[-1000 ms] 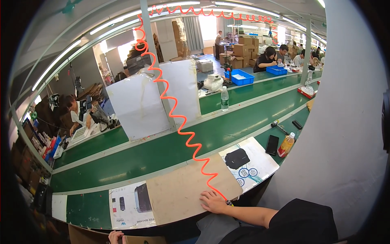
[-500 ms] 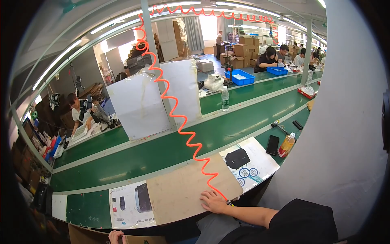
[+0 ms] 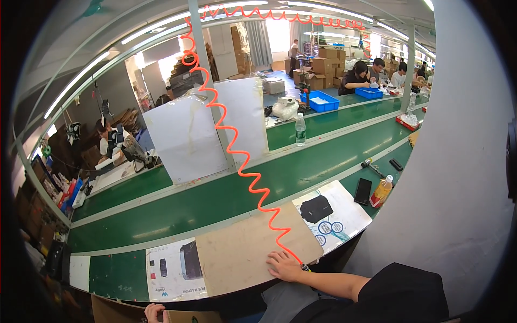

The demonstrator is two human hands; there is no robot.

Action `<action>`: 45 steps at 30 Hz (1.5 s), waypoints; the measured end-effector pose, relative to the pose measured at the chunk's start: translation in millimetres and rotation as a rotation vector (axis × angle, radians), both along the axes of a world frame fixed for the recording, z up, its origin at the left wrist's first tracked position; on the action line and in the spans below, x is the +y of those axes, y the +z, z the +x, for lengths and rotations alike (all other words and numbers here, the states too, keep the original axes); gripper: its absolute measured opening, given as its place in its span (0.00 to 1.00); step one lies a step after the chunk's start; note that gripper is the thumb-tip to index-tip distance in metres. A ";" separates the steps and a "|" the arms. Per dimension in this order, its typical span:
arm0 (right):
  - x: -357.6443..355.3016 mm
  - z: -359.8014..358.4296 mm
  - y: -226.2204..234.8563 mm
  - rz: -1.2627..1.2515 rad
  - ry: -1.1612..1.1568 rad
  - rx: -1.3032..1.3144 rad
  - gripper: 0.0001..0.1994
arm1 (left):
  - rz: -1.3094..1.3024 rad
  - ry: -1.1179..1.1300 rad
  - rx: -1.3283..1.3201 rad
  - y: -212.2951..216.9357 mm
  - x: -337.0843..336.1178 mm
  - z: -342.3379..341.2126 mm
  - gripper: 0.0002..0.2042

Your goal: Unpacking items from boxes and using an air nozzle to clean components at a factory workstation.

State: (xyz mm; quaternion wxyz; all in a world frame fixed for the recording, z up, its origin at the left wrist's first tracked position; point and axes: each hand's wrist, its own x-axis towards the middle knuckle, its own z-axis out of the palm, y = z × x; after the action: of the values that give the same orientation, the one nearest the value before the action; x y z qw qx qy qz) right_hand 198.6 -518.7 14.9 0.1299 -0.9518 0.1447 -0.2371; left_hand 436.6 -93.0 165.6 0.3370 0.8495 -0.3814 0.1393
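My right hand (image 3: 284, 266) lies palm down on a brown cardboard sheet (image 3: 242, 253) covering the bench, its fingers stretched out and apart. Just beside that wrist ends a coiled orange air hose (image 3: 259, 190); its dark fitting (image 3: 305, 267) is partly hidden by my forearm. Down at the lower edge, my left hand (image 3: 155, 312) has its fingers curled in next to an open cardboard box (image 3: 194, 316) below the bench. What those fingers hold, if anything, is hidden.
Printed carton sheets (image 3: 175, 288) flank the brown one. At right lie a black phone (image 3: 363, 191), a juice bottle (image 3: 381, 191) and a hammer-like tool (image 3: 372, 167). A water bottle (image 3: 300, 130) stands beyond the green belt (image 3: 161, 215). Co-workers sit across; a white partition (image 3: 468, 161) rises at right.
My hands hold their places. At far left, the co-worker has shifted and is now more hidden behind the equipment. The whole view has moved very slightly.
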 end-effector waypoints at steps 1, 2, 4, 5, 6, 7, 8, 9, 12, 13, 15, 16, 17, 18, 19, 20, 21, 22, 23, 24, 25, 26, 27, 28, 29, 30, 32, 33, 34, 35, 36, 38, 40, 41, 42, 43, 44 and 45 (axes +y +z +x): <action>0.1 -0.4 0.3 -0.001 0.000 -0.001 0.17 | -0.009 0.000 0.013 -0.9 0.8 0.3 0.08; 0.0 -0.3 0.4 -0.003 -0.002 0.006 0.17 | -0.017 0.001 0.027 -1.5 1.0 0.9 0.08; 0.1 0.4 0.5 -0.003 -0.002 0.014 0.17 | -0.013 0.003 0.027 -1.0 0.8 1.1 0.08; 0.2 0.2 0.4 -0.002 -0.006 0.018 0.17 | -0.011 0.003 0.025 -0.7 0.5 0.6 0.08; 0.3 -0.1 0.4 -0.002 -0.009 0.022 0.17 | -0.011 0.003 0.024 -0.2 0.0 0.2 0.08; 0.0 -0.3 0.5 -0.002 -0.009 0.022 0.17 | -0.019 0.002 0.041 0.6 -0.7 -0.3 0.08; -0.1 0.1 0.3 0.004 -0.009 0.023 0.17 | -0.024 0.002 0.059 1.2 -0.8 -0.6 0.08; -0.1 0.5 0.2 0.011 -0.008 0.024 0.17 | -0.023 0.004 0.060 1.5 -0.6 -1.2 0.08; -0.1 0.6 -0.5 -0.015 -0.008 0.020 0.17 | -0.009 0.014 0.036 2.2 -1.0 -3.1 0.08; -0.3 0.6 -0.8 -0.016 -0.007 0.020 0.17 | -0.014 0.020 0.043 2.6 -1.7 -3.5 0.08; 0.0 0.7 -1.9 0.005 -0.008 0.014 0.17 | -0.017 0.027 0.048 3.3 -1.7 -3.7 0.08; -0.1 0.8 -2.4 0.006 -0.007 0.013 0.17 | -0.016 0.025 0.056 2.9 -1.7 -2.9 0.08; -0.4 0.9 -2.4 0.011 -0.005 0.019 0.17 | -0.016 0.023 0.066 2.4 -1.5 -2.6 0.07; -0.5 1.0 -2.3 0.015 -0.004 0.025 0.17 | -0.016 0.024 0.067 2.8 -1.5 -3.0 0.07; -0.3 0.9 -2.3 0.015 -0.004 0.025 0.17 | -0.015 0.021 0.064 3.9 -2.1 -3.6 0.07; -0.3 0.8 -3.0 0.016 -0.005 0.024 0.17 | -0.014 0.018 0.062 5.1 -2.7 -3.9 0.07; -0.2 0.9 -3.7 0.017 -0.007 0.022 0.17 | -0.014 0.018 0.062 5.9 -3.0 -4.1 0.07; -0.2 1.2 -4.4 0.017 -0.007 0.022 0.17 | -0.013 0.018 0.064 6.7 -3.2 -4.3 0.07; -0.3 1.4 -4.7 0.017 -0.003 0.019 0.17 | -0.012 0.018 0.067 7.2 -3.4 -4.7 0.07; -0.4 1.5 -4.9 0.018 0.000 0.015 0.17 | -0.012 0.018 0.067 7.6 -3.7 -5.3 0.07; -0.6 1.3 -5.2 0.018 0.000 0.015 0.17 | -0.012 0.024 0.075 8.0 -4.0 -5.8 0.07; -0.7 1.0 -4.4 0.018 0.003 0.012 0.17 | -0.012 0.030 0.082 8.1 -3.8 -6.3 0.07; -0.6 0.8 -3.8 0.017 0.005 0.009 0.17 | -0.012 0.030 0.081 7.8 -3.2 -6.0 0.07; -0.3 0.8 -3.6 0.017 0.006 0.009 0.17 | -0.012 0.029 0.082 7.2 -2.4 -5.5 0.07; -0.5 1.0 -3.8 0.020 0.007 0.007 0.17 | -0.012 0.028 0.083 6.7 -2.1 -5.1 0.07; -0.7 1.1 -3.9 0.023 0.009 0.004 0.17 | -0.012 0.028 0.083 7.1 -2.3 -5.3 0.07; -0.8 0.7 -3.7 0.014 0.007 0.006 0.17 | -0.013 0.014 0.071 8.3 -2.6 -6.1 0.08; -0.7 0.6 -3.4 0.005 0.006 0.008 0.17 | -0.013 0.014 0.071 7.6 -2.2 -5.7 0.08; -0.4 0.6 -3.2 0.005 0.006 0.008 0.17 | -0.016 0.018 0.072 6.2 -1.7 -4.8 0.08; -0.4 0.7 -2.8 0.011 0.006 0.011 0.17 | -0.019 0.021 0.072 6.0 -2.1 -4.5 0.08; -0.4 0.6 -2.3 0.017 0.006 0.013 0.17 | -0.020 0.021 0.072 6.5 -2.8 -5.0 0.08; -0.4 0.3 -1.5 0.011 0.004 0.013 0.17 | -0.015 0.020 0.064 8.7 -4.3 -6.4 0.08; -0.2 0.7 -1.0 0.007 0.004 0.014 0.17 | -0.004 0.022 0.056 5.1 -1.5 -3.6 0.08; -0.3 0.4 -0.9 0.006 0.007 0.012 0.17 | 0.005 0.023 0.047 3.9 -1.0 -2.8 0.08; -0.4 0.3 -0.8 0.006 0.010 0.010 0.17 | 0.004 0.023 0.047 3.3 -0.9 -2.6 0.08; -0.5 0.4 -0.8 0.005 0.010 0.010 0.17 | -0.001 0.025 0.049 3.0 -1.0 -2.6 0.08; -0.4 0.5 -0.8 0.000 0.007 0.012 0.17 | -0.006 0.027 0.051 3.1 -0.9 -2.8 0.08; -0.3 0.4 -0.7 -0.006 0.004 0.014 0.17 | -0.006 0.027 0.051 3.6 -1.4 -3.3 0.08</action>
State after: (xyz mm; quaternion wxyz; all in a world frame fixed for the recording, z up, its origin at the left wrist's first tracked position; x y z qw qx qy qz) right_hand 199.0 -519.0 14.2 0.1265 -0.9541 0.1431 -0.2308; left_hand 433.4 -94.5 169.2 0.3471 0.8568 -0.3610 0.1231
